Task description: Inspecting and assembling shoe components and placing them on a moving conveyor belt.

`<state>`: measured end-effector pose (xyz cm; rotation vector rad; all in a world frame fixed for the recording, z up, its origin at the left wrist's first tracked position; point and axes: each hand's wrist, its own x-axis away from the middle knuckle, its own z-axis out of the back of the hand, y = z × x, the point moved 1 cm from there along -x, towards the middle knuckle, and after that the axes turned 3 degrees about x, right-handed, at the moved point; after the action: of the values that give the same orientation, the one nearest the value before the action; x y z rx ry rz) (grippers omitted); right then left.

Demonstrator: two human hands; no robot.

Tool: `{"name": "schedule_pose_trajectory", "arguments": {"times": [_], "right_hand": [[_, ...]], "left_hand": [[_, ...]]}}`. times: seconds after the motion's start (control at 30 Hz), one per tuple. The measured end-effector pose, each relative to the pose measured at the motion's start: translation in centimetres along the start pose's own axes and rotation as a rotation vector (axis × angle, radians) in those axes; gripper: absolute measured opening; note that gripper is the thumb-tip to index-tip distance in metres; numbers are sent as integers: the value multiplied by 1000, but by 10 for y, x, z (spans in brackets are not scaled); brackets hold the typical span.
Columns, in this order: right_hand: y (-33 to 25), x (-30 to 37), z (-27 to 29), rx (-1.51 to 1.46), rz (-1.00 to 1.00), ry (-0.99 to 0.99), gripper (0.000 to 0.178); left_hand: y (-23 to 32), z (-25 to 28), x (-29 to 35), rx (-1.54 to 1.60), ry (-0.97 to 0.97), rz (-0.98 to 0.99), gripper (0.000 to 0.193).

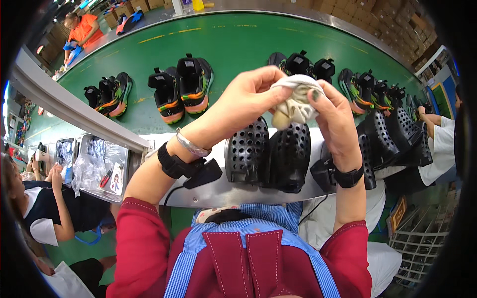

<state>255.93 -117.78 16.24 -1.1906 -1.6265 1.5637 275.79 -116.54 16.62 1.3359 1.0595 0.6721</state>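
Crumpled cream cloth (298,99) up in front of the wearer, above two black perforated shoe forms (248,151). Left hand (256,92) pinching its near edge, thumb against fingers; right hand (335,116) gripping the other side, thumb pressed on top. Lower left: metal tray (125,180) holding clear plastic bags (90,171), a red-handled tool (106,179), blue-and-white bundle (97,147). Lower right: wire basket (422,256), contents unclear.

Off-white cloth (298,105) (whiter along its upper edge), crumpled in mid-air
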Motion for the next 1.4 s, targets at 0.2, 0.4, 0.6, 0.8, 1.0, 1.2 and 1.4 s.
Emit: {"name": "schedule_pose_trajectory", "arguments": {"times": [0.2,0.4,0.6,0.8,1.0,1.2,1.4], "right_hand": [[-1,0,-2,-645,23,-163,35],[0,-15,-3,-436,-63,-121,27],[-1,-28,-11,24,-46,-132,17],[-35,-20,-1,136,199,41,28],[-54,-22,12,433,469,288,13],[-46,-23,14,269,276,147,32],[-46,-19,14,419,324,135,18]], "left_hand": [[-13,0,3,460,-37,171,27],[14,-13,-1,817,-48,-22,53],[-3,-9,-2,744,-240,173,53],[8,7,-13,577,93,10,40],[12,17,-16,423,118,-136,35],[11,17,-21,547,167,-139,46],[6,16,-25,522,193,-117,47]]}}
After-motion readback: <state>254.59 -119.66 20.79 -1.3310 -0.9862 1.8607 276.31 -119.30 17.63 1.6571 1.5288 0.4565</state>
